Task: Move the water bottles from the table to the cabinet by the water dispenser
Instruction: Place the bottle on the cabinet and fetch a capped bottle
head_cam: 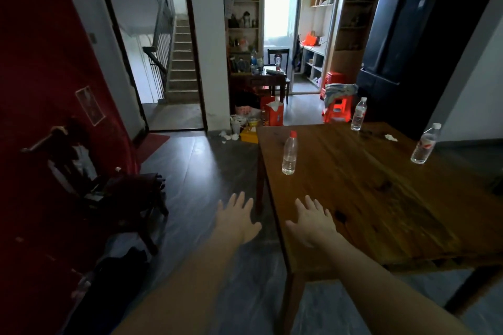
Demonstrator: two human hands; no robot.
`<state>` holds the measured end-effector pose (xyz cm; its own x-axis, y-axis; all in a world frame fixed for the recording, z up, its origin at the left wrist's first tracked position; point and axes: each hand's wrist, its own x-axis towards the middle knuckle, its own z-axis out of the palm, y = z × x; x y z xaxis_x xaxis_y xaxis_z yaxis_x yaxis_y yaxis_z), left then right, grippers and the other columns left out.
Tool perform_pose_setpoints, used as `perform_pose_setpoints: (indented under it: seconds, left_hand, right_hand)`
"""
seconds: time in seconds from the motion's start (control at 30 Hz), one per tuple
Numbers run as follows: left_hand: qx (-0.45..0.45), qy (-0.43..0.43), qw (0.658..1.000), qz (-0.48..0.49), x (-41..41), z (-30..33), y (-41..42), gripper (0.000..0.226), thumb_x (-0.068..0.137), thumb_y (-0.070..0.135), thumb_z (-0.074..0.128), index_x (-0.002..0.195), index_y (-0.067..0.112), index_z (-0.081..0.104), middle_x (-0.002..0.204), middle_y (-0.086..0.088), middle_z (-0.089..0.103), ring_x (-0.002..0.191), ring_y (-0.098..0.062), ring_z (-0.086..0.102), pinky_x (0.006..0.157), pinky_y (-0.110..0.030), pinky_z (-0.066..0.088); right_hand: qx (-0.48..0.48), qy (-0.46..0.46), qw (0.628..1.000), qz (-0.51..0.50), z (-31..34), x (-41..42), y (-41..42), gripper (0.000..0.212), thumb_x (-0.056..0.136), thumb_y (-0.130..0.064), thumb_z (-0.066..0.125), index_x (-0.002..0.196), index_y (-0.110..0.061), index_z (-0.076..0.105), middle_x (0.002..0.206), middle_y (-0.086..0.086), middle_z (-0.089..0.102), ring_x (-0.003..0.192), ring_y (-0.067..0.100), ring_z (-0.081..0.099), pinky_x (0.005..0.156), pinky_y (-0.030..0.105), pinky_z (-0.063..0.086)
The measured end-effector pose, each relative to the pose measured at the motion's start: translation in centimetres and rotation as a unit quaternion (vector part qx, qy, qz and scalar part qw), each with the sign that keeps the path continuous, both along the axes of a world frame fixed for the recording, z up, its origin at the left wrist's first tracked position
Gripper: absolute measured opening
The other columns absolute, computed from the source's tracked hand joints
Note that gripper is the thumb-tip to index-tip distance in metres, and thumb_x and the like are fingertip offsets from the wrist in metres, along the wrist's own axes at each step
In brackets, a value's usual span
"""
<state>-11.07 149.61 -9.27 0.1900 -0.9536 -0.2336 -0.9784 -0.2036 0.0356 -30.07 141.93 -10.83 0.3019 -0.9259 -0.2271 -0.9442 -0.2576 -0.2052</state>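
my right hand [313, 221] and left hand [239, 219] hover flat, grip wide, holding nothing. i'd reach the red-capped bottle [289, 153] standing nearest on the tabletop [381, 198], wrapping its middle.

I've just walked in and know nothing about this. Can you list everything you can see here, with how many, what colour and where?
water bottles: 3, clear; red-capped near the table's left edge, two white-capped at the far edge and right side
table: 1, brown wood, right of centre
crumpled tissue: 1, white, far part of the table
chair: 1, dark wood, left by the red door
red door: 1, far left
stairs: grey, through the doorway behind
plastic stools: red, beyond the table; count unclear
fridge: 1, dark, right rear
left hand: open, over the floor left of the table
right hand: open, over the table's near corner
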Motion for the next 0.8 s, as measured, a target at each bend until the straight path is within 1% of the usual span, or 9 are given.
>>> perform_pose_setpoints:
  seconds: [0.17,0.3,0.43,0.57,0.67,0.8]
  left_hand:
    - [0.030,0.018,0.998,-0.042,2.1,-0.2,-6.9,0.077,0.103,0.059,0.034,0.164,0.026,0.001,0.172,-0.003,-0.012,0.159,-0.025,-0.010,0.124,-0.056,-0.004]
    - [0.023,0.025,0.998,-0.055,5.0,-0.6,-13.2,0.077,0.102,0.059,0.035,0.164,0.027,0.001,0.172,-0.003,-0.012,0.158,-0.025,-0.010,0.124,-0.055,-0.006]
    - [0.038,0.016,0.996,-0.077,6.3,-1.7,-20.0,0.078,0.101,0.062,0.033,0.164,0.028,0.001,0.172,-0.002,-0.012,0.159,-0.024,-0.010,0.124,-0.054,-0.006]
    - [0.053,-0.003,0.994,-0.098,6.7,-3.1,-26.9,0.079,0.100,0.064,0.033,0.164,0.030,0.001,0.172,-0.002,-0.011,0.159,-0.025,-0.009,0.125,-0.054,-0.005]
    - [0.083,-0.007,0.990,-0.118,6.2,-3.5,-32.8,0.079,0.101,0.063,0.035,0.164,0.031,0.000,0.172,-0.001,-0.011,0.159,-0.025,-0.009,0.125,-0.054,-0.005]
    - [0.083,0.017,0.988,-0.131,6.1,-3.8,-39.5,0.078,0.099,0.063,0.036,0.163,0.032,0.004,0.172,0.001,-0.008,0.159,-0.023,-0.006,0.126,-0.054,-0.001]
  right_hand:
    - [0.008,0.008,0.999,-0.033,0.2,2.3,-6.0,0.079,0.089,-0.059,0.044,0.154,-0.029,0.010,0.164,0.005,0.001,0.150,0.028,0.001,0.118,0.054,0.007]
    - [0.005,0.001,0.999,-0.054,0.6,3.7,-11.5,0.080,0.089,-0.059,0.046,0.154,-0.029,0.011,0.164,0.004,0.002,0.150,0.027,0.002,0.118,0.053,0.008]
    - [0.009,-0.002,0.996,-0.094,-1.1,4.2,-16.8,0.078,0.092,-0.057,0.044,0.155,-0.027,0.008,0.164,0.005,-0.001,0.150,0.026,0.000,0.119,0.052,0.007]
    - [0.033,-0.012,0.990,-0.137,-2.9,4.5,-22.6,0.079,0.093,-0.056,0.044,0.155,-0.027,0.006,0.164,0.005,-0.003,0.150,0.027,-0.001,0.120,0.052,0.006]
    - [0.034,-0.020,0.987,-0.157,-3.0,5.1,-28.0,0.079,0.093,-0.055,0.045,0.155,-0.027,0.006,0.164,0.005,-0.003,0.150,0.027,-0.001,0.120,0.052,0.006]
    - [0.038,-0.030,0.986,-0.160,-3.3,5.8,-32.6,0.082,0.091,-0.058,0.046,0.155,-0.026,0.007,0.164,0.006,-0.002,0.151,0.026,-0.002,0.121,0.052,0.006]
